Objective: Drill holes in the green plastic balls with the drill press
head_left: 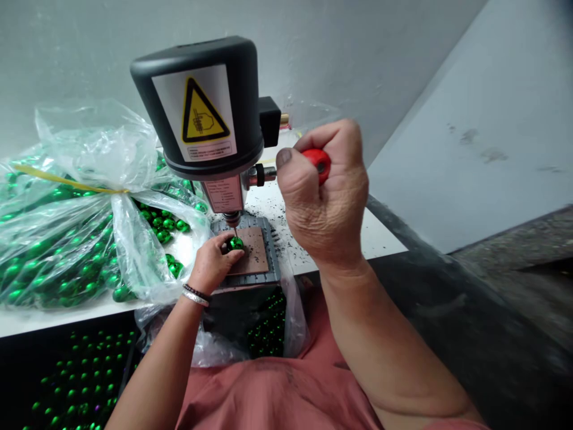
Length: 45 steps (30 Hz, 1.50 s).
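Under a black-topped drill press (206,107), my left hand (215,258) grips a shiny green ball (235,243) between thumb and fingers. The ball rests on a brown board (255,248) over the grey machine base (272,263). The thin drill bit (236,230) comes down to the top of the ball; whether it has entered cannot be made out. Raised at the machine's right side, my right hand (324,191) is closed round a red knob (319,164) on the press's lever.
A clear plastic bag (120,209) of green balls, tied with a yellow strip, lies on the white table (380,233) at the left. Dark shavings surround the base. Below the table edge, green balls fill a black tray (27,358) and an open bag (295,322).
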### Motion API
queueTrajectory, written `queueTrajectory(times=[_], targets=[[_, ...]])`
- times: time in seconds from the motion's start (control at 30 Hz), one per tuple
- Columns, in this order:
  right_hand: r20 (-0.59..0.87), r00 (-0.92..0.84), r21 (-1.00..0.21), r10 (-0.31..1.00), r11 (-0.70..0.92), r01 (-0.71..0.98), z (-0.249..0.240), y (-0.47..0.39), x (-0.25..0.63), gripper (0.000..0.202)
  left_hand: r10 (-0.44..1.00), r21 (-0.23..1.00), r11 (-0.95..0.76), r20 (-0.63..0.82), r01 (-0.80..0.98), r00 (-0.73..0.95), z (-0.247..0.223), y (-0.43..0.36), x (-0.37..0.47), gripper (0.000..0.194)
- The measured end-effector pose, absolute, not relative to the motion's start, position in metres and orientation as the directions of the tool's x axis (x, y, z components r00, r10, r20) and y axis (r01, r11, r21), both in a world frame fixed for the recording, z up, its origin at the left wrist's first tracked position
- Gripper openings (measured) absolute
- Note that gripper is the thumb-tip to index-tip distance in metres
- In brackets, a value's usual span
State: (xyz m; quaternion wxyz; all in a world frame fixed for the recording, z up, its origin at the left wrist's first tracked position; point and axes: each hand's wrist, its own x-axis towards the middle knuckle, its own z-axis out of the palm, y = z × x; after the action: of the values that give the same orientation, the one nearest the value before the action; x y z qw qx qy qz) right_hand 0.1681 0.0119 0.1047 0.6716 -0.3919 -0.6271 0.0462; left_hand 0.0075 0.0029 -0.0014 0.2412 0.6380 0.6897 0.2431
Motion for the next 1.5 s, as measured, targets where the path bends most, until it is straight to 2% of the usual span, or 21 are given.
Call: queueTrajectory(times=[0.27,0.5,0.67,0.8,1.03,1.33,1.5], targets=[[0.804,0.185,-0.585,0.565,0.699,0.41,0.114,0.016,0.17,0.019,1.0,0.662,-0.028,0.028,0.749,0.012,-0.011,0.013,0.006,0.04],[0.791,0.194,-0.599,0.58,0.671,0.437,0.116,0.017,0.171,0.018,0.998,0.678,-0.037,0.058,0.734,-0.003,-0.016,0.011,0.007,0.042],[0.829,0.209,-0.539,0.519,0.64,0.548,0.107,0.009,0.171,0.014,0.998,0.699,-0.049,0.068,0.713,0.001,-0.019,0.011,0.006,0.042],[0.864,0.156,-0.455,0.478,0.612,0.647,0.096,0.001,0.173,0.012,0.997,0.698,-0.062,0.079,0.713,0.01,-0.02,0.01,0.006,0.042],[0.902,0.122,-0.38,0.414,0.625,0.682,0.077,-0.001,0.173,0.009,0.996,0.68,-0.076,0.093,0.729,0.017,-0.023,0.01,0.005,0.042],[0.915,0.226,-0.397,0.334,0.644,0.654,0.052,0.002,0.165,0.006,0.99,0.664,-0.103,0.139,0.74,0.014,-0.026,0.009,0.006,0.039],[0.888,0.261,-0.457,0.378,0.669,0.586,0.041,0.006,0.162,0.005,0.991,0.659,-0.105,0.134,0.745,0.021,-0.026,0.008,0.006,0.032]])
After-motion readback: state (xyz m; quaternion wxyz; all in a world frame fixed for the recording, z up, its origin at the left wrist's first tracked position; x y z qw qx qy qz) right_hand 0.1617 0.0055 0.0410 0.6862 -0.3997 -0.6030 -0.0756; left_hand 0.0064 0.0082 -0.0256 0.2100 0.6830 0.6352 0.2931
